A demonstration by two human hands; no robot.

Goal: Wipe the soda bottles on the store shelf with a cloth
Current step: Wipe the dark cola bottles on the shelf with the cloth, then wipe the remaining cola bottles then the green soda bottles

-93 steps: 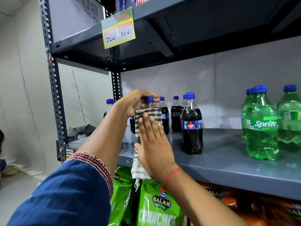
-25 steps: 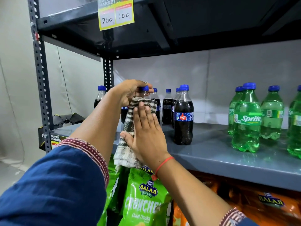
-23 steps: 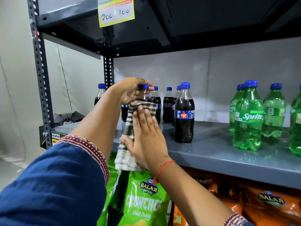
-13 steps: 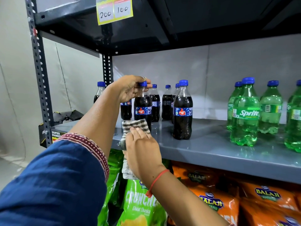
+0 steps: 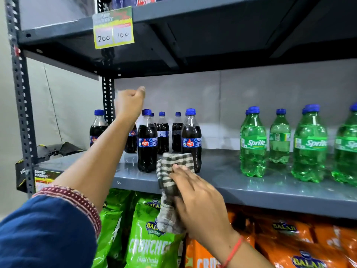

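Observation:
Several dark cola bottles with blue caps stand on the grey shelf (image 5: 251, 182); the two nearest are a front-left bottle (image 5: 147, 146) and a front-right bottle (image 5: 191, 136). My right hand (image 5: 195, 198) holds a checked cloth (image 5: 172, 171) at the shelf's front edge, against the base of the front-right bottle. My left hand (image 5: 129, 102) is raised above the bottles, blurred, its fingers curled with nothing in them. Several green Sprite bottles (image 5: 253, 144) stand to the right.
An upper shelf (image 5: 212, 35) hangs low overhead with a yellow price tag (image 5: 113, 28). A perforated upright post (image 5: 21, 105) is at the left. Green snack bags (image 5: 150, 242) and orange snack bags (image 5: 301, 246) fill the shelf below.
My left hand has let go of the front-left bottle's cap and lifted up. My right hand with the cloth has moved right, from that bottle to the base of the front-right one.

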